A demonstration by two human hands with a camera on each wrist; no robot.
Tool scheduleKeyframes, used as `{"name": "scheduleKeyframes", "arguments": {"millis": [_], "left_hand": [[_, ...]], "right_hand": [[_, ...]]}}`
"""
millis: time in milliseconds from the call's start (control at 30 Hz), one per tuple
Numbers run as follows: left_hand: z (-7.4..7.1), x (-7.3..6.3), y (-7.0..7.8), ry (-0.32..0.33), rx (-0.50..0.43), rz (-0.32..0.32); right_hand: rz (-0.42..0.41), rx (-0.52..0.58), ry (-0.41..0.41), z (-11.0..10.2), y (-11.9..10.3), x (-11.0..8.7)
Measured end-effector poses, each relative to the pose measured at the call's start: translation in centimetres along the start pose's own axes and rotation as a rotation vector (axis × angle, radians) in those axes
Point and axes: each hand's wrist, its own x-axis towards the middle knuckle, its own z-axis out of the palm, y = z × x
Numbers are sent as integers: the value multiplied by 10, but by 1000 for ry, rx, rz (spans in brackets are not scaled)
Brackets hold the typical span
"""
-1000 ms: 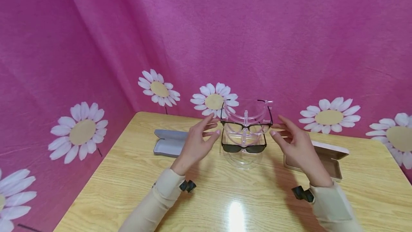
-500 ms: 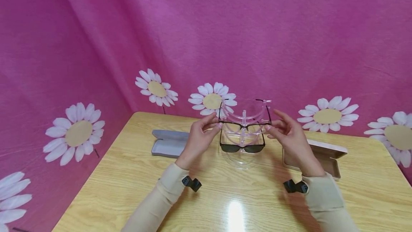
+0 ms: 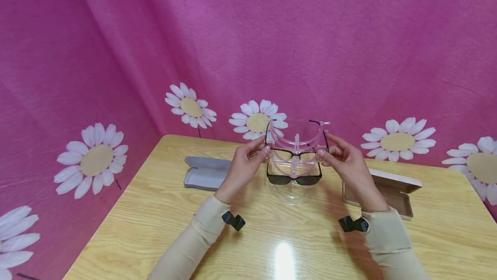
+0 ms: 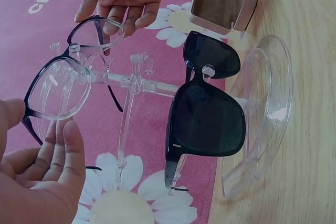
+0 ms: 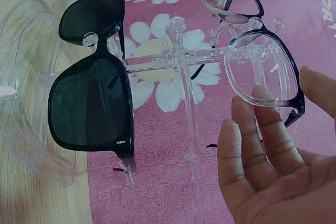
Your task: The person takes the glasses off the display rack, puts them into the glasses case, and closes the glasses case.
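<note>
A pair of clear-lens eyeglasses (image 3: 297, 153) with a dark upper rim sits on the upper tier of a clear plastic display stand (image 3: 295, 199). My left hand (image 3: 246, 163) pinches its left front corner, thumb in front and fingers behind. On the opposite corner, my right hand (image 3: 345, 165) grips likewise; the right wrist view shows its thumb on the hinge (image 5: 298, 100) and fingers behind the lens. Dark sunglasses (image 3: 295, 179) hang on the tier below, untouched. In the left wrist view the sunglasses (image 4: 207, 116) rest on the stand's clear nose peg.
An open grey glasses case (image 3: 206, 178) lies left of the stand, partly behind my left hand. To the right, an open brown-lined case (image 3: 400, 200) is partly covered by my right forearm. A pink daisy-print cloth (image 3: 310, 55) hangs behind the wooden table (image 3: 248, 245).
Both hands have moved inward from beside the stand and taken hold of the clear eyeglasses at their corners. The glasses, sunglasses and stand stay in place.
</note>
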Motion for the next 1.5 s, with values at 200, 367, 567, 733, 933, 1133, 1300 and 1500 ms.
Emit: {"name": "scheduleKeyframes", "arguments": {"millis": [200, 367, 567, 733, 933, 1133, 1300, 1500], "left_hand": [[-4, 4, -1, -73, -32, -5], [-6, 7, 0, -131, -33, -12], [-8, 6, 1, -155, -22, -10], [-9, 4, 2, -157, -15, 6], [-11, -8, 5, -168, -51, -13], [-11, -20, 11, -175, -157, 7], [-10, -27, 16, -173, -169, 19], [-13, -40, 20, -176, -144, -26]], "right_hand": [[15, 9, 4, 1, 1, 0], [12, -13, 15, 3, 3, 1], [12, -33, 28, 2, 1, 0], [12, -86, 30, 0, -2, -4], [8, -175, 17, -2, -6, -16], [18, -194, 5, -5, -14, -29], [24, -153, 1, -6, -16, -38], [-3, -136, -16, -3, -17, -49]]}}
